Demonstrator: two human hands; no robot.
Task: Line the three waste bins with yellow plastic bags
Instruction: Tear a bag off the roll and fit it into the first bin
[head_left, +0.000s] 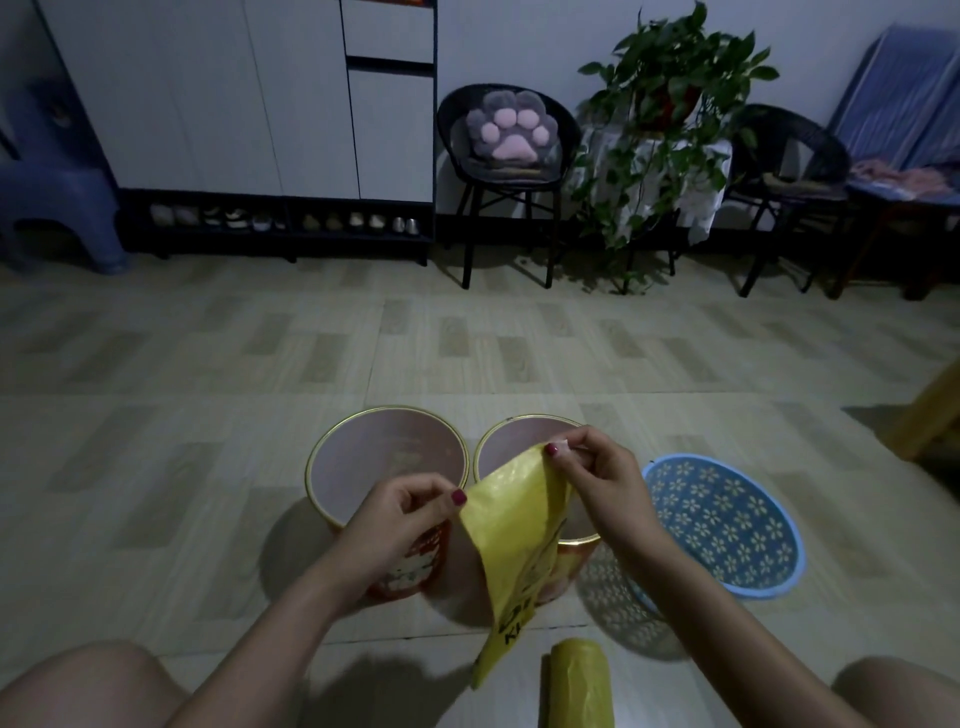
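A tiled floor (208, 364) is seen in dim light. On it, three bins are set in a row: a blue perforated bin (727, 525), partly hidden by the right forearm, and two round tin bins, the left tin bin (387, 457) and the right tin bin (514, 441), the latter largely covered by a yellow bag (514, 540). The bag's top edge is pinched by the left hand (400, 519) and the right hand (597, 478), fingertips pressed together on the plastic. Its black print is cut off by folds. A yellow bag roll (576, 686) is cropped by the frame's bottom.
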